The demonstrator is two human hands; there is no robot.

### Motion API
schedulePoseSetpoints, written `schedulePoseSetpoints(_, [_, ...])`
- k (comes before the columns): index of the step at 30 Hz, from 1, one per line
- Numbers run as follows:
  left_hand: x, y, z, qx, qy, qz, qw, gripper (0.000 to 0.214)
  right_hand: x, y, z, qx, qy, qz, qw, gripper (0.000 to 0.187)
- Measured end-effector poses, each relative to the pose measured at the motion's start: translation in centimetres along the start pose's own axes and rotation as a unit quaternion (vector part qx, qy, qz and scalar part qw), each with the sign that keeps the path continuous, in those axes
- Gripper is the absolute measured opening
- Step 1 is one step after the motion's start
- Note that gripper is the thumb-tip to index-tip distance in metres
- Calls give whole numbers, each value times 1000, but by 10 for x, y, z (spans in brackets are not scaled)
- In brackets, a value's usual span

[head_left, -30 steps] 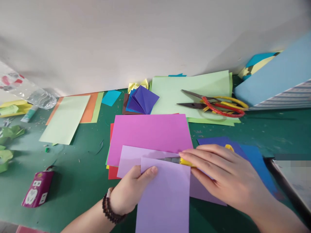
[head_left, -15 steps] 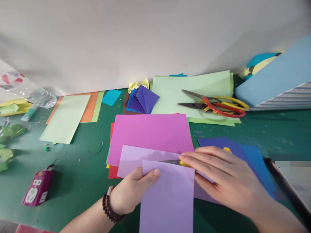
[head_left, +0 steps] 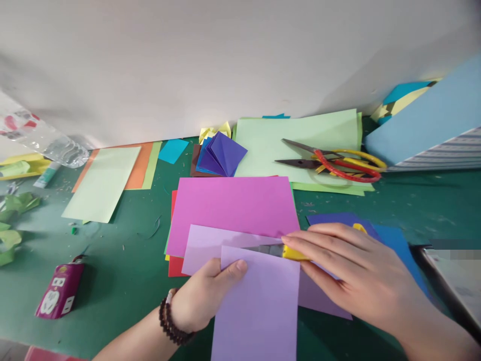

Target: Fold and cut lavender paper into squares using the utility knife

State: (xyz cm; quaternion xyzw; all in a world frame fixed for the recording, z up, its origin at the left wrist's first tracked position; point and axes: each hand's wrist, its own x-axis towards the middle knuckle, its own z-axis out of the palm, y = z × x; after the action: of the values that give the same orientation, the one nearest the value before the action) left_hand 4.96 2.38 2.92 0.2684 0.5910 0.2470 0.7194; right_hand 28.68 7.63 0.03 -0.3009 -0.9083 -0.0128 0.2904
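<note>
Two hands: the left hand point(head_left: 206, 301) and the right hand point(head_left: 356, 271) sit low in the view, close together over overlapping sheets of coloured paper.
Left hand: curled, with the thumb on top of a lilac rectangular paper sheet point(head_left: 255, 306), pinching its edge; the fingers are hidden beneath it. A dark beaded bracelet point(head_left: 172, 318) circles the wrist.
Right hand: fingers pressed together and lying over a yellow-handled craft knife point(head_left: 295, 253); whether they close around it cannot be told.
Knife position: lying across the top edge of the lilac sheet, its grey metal end pointing left.
Paper beneath: a paler lilac sheet point(head_left: 214, 245) over a bright pink sheet point(head_left: 233, 210), with a red sheet point(head_left: 176, 265) showing at the left edge.
Right side: indigo paper point(head_left: 338, 218) and blue paper point(head_left: 398, 255) under and beyond the right hand.
Far edge: red-and-yellow-handled scissors point(head_left: 330, 163) on a pale green paper stack point(head_left: 270, 145), beside folded purple paper point(head_left: 225, 154).
Surface: a green cutting mat point(head_left: 413, 200) under everything, with a purple carton point(head_left: 60, 291) on it at the left.
</note>
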Motion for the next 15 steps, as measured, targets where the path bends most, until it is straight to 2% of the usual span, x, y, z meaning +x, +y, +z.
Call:
schedulePoseSetpoints(5, [1,-1,-2,1,-48,18,999,47,0,1,-1,26,-3,-1,1000,29])
schedulePoseSetpoints(8, [2,-3,-3,21,-59,28,998,46,-1,0,-1,42,-15,-1,999,31])
schedulePoseSetpoints(15, [-1,-1,-1,-12,-78,13,997,49,-2,-4,-1,51,-23,10,998,37])
